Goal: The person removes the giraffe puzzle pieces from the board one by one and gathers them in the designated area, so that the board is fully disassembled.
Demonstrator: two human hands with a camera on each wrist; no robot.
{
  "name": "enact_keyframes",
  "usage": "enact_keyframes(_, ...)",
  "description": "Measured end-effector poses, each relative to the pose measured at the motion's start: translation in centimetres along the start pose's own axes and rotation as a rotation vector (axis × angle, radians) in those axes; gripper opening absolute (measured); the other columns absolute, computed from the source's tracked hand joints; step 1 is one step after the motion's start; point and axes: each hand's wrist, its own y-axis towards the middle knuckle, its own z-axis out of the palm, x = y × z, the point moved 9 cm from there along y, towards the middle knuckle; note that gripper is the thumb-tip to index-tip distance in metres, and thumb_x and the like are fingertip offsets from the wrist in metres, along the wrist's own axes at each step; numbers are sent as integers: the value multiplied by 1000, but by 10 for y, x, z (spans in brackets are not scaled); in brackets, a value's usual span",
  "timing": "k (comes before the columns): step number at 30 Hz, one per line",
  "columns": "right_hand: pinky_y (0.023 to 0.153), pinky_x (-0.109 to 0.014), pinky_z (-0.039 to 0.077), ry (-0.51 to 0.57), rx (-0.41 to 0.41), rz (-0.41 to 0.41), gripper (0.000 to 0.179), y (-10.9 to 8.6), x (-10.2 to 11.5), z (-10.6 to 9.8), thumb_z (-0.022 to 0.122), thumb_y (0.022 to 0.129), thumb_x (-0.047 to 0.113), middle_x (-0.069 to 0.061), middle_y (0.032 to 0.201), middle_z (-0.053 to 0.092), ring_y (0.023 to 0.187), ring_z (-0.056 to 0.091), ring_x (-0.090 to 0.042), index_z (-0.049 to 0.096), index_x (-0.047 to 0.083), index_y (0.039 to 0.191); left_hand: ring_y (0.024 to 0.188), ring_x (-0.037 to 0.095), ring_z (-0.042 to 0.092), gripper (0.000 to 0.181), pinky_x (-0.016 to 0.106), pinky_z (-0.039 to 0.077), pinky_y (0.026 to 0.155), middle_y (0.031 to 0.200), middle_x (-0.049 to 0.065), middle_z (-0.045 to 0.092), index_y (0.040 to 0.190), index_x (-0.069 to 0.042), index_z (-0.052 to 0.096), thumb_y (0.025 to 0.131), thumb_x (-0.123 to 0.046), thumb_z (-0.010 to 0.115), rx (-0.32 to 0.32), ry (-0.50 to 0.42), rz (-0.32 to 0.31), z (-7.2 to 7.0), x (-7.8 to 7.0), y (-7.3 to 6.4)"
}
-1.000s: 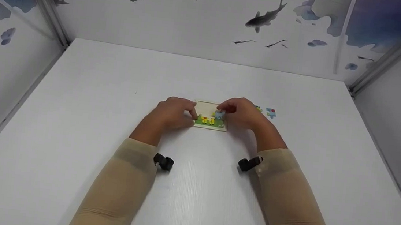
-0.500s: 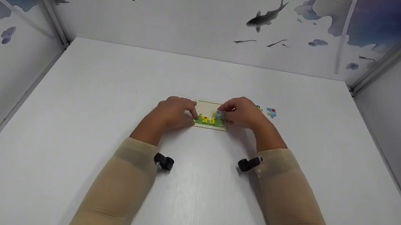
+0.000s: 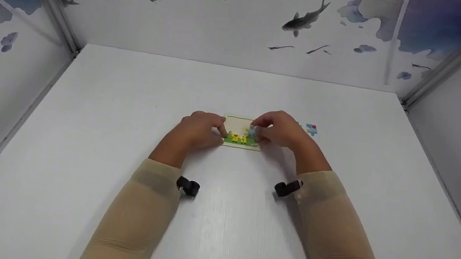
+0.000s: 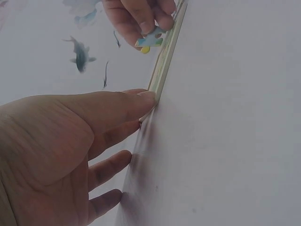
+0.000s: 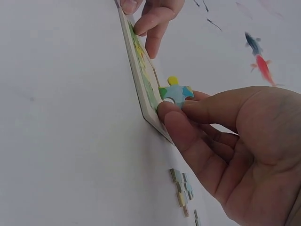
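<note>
A small wooden jigsaw tray (image 3: 237,123) lies on the white table, with a green strip and yellow figures along its near side and bare wood at the back. My left hand (image 3: 201,130) grips its left end, thumb (image 4: 136,104) on the near edge and a fingertip on the board. Over the tray's right part, my right hand (image 3: 279,130) pinches a light blue jigsaw piece (image 5: 177,94) with a yellow knob between thumb and fingers. The piece stands tilted above the tray; whether it touches the board I cannot tell.
Loose jigsaw pieces (image 5: 182,190) lie right of the tray, partly hidden behind the right hand in the head view; one blue piece with a red spot (image 3: 311,129) shows there. White panels with painted fish (image 3: 305,22) enclose the table.
My right hand has lifted and shifted very slightly to the right, still pinching the blue piece, and now covers more of a loose piece behind it. The left hand and the tray have stayed put.
</note>
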Motion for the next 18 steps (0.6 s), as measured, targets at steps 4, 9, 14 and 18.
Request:
enact_keyframes(4, 79, -30, 59, 48, -9, -31, 21, -1, -3, -7, 72, 101, 23, -5, 111, 71, 95, 69, -23, 78, 26, 121, 161, 27, 35, 14, 59, 27, 131, 165, -14, 51, 107, -33, 79, 98, -26, 72, -13, -20, 4, -2, -1, -3)
enact_keyframes(9, 88, -35, 62, 147, -50, -28, 18, -7, -11, -26, 74, 101, 24, -6, 115, 71, 100, 72, -24, 78, 24, 119, 160, 27, 38, 15, 59, 28, 130, 163, -14, 53, 105, -34, 80, 97, -25, 72, -42, -47, 2, -3, 0, -4)
enact_keyframes(14, 103, -41, 60, 177, -87, 24, 22, -14, -28, -49, 70, 104, 24, -6, 126, 70, 107, 74, -23, 75, 22, 126, 161, 26, 36, 13, 58, 27, 131, 164, -15, 52, 103, -35, 79, 97, -25, 72, -41, -42, -12, -2, 1, -3)
enact_keyframes(18, 109, -41, 57, 195, -101, 64, 24, -22, -47, -65, 67, 106, 22, -7, 132, 70, 112, 71, -23, 74, 20, 129, 162, 26, 34, 13, 56, 26, 132, 165, -16, 51, 104, -35, 79, 97, -26, 73, -34, -29, -19, -1, 2, -2)
